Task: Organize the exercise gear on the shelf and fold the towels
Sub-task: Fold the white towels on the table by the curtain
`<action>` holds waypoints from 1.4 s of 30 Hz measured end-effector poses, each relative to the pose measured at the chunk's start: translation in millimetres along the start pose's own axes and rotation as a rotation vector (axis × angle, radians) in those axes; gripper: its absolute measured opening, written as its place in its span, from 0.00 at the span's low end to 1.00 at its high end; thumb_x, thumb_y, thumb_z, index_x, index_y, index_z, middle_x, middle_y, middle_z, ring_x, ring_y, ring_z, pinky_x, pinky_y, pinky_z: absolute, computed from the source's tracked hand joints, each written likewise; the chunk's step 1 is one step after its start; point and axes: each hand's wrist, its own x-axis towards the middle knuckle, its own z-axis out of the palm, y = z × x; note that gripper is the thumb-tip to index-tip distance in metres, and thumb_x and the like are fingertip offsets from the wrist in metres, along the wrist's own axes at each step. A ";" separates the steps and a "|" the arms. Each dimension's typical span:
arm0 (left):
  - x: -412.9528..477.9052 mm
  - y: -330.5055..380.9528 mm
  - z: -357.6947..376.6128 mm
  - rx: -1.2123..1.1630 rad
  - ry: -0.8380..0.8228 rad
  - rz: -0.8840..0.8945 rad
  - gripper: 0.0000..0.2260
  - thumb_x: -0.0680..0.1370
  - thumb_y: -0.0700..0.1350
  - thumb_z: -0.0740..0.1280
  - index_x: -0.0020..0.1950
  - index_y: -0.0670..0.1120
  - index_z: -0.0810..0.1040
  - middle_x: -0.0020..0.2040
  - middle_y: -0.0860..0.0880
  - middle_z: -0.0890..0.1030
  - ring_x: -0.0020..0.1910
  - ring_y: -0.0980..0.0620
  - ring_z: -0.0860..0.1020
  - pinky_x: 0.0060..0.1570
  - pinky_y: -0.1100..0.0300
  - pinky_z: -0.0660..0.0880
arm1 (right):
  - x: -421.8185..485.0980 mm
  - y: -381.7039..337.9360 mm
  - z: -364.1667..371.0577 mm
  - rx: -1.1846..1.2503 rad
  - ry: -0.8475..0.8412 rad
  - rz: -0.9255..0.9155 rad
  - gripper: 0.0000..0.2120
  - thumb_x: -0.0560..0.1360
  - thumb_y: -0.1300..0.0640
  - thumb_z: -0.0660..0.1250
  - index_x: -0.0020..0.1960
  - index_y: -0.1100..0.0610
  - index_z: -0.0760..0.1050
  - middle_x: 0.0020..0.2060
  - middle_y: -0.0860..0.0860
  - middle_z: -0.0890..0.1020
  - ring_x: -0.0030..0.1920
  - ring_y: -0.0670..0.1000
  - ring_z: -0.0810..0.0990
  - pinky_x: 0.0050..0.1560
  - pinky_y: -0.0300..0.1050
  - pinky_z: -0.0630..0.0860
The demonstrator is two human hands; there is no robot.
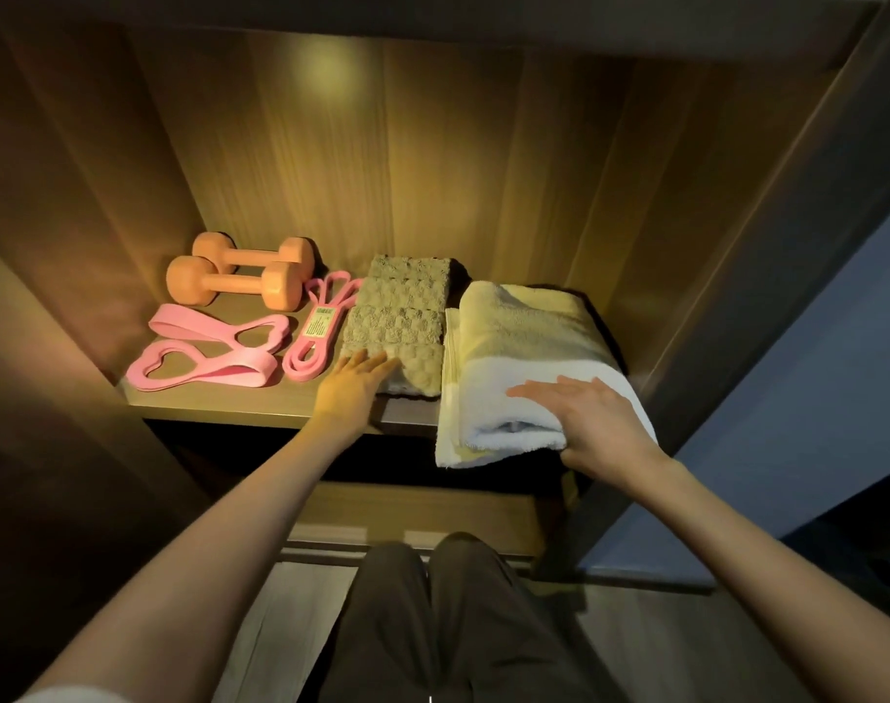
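Observation:
On the wooden shelf lie two orange dumbbells at the back left. In front of them rest two pink figure-eight bands, with a thin pink loop band just to their right. A folded textured beige towel sits mid-shelf, and my left hand lies flat on its near corner, fingers apart. At the right, a folded white towel overhangs the shelf's front edge. My right hand rests palm-down on its near fold, thumb at the front edge.
Wooden side walls close in the shelf on the left and right, and another board runs above it. A lower shelf shows below the front edge. My legs in dark trousers are beneath. A dark frame post stands at the right.

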 end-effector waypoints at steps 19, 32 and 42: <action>44.2 2.4 14.1 -0.376 -0.168 -0.091 0.25 0.83 0.53 0.52 0.78 0.55 0.48 0.79 0.48 0.45 0.76 0.39 0.42 0.75 0.45 0.44 | 66.9 6.0 48.3 -0.102 -0.117 0.164 0.46 0.69 0.66 0.67 0.74 0.36 0.48 0.77 0.45 0.52 0.77 0.58 0.51 0.71 0.70 0.45; 56.7 14.3 8.8 -0.411 0.199 -0.109 0.18 0.82 0.50 0.55 0.71 0.48 0.68 0.68 0.44 0.69 0.66 0.41 0.65 0.65 0.49 0.64 | 94.6 28.0 23.2 0.321 -0.552 0.123 0.39 0.74 0.35 0.62 0.77 0.41 0.45 0.77 0.43 0.45 0.77 0.52 0.47 0.75 0.54 0.45; 71.2 27.4 27.1 -0.231 -0.052 -0.156 0.23 0.82 0.57 0.46 0.77 0.60 0.45 0.79 0.49 0.42 0.75 0.36 0.36 0.70 0.39 0.33 | 115.8 9.6 68.1 0.048 -0.092 0.356 0.26 0.78 0.34 0.38 0.72 0.33 0.30 0.72 0.40 0.29 0.66 0.55 0.18 0.55 0.57 0.13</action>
